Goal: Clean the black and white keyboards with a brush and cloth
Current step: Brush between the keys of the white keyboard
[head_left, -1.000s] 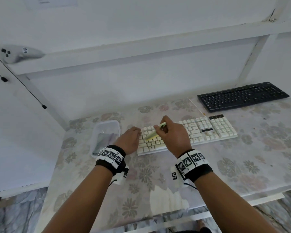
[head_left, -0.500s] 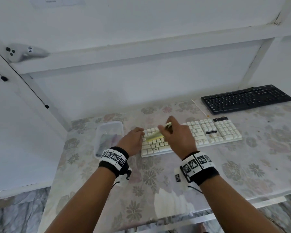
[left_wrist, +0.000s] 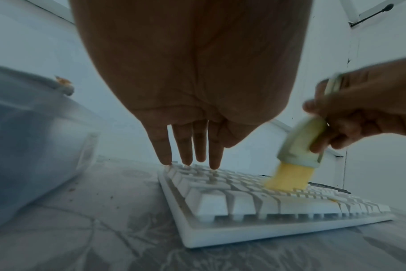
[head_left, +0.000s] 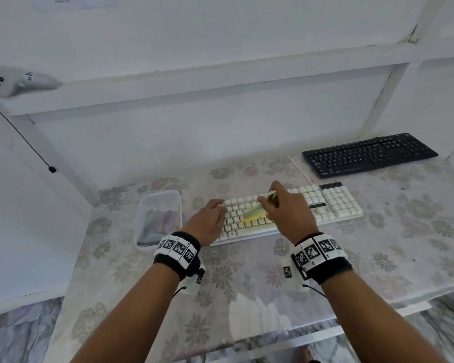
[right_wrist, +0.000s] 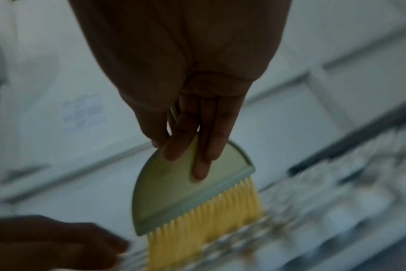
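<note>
We are sweeping the pale green plastic brush with yellow bristles [left_wrist: 297, 157], pinched in our right hand's [head_left: 290, 213] fingers, further down the white keyboard [head_left: 333, 203], while our left hand's [head_left: 207, 222] straight fingers are still steadying its end.

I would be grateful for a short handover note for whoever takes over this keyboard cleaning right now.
Right hand: grips the brush by its green body, yellow bristles down on the middle keys of the white keyboard.
Left hand: fingers straight, tips pressing the white keyboard's left end to steady it.
Black keyboard: at the far right of the table, nothing touching it.
Clear plastic box: left of the white keyboard; contents unclear.
Done: brushing of the white keyboard is under way.
Left: finish brushing it, brush the black one, wipe both. No cloth is clearly visible.
</note>
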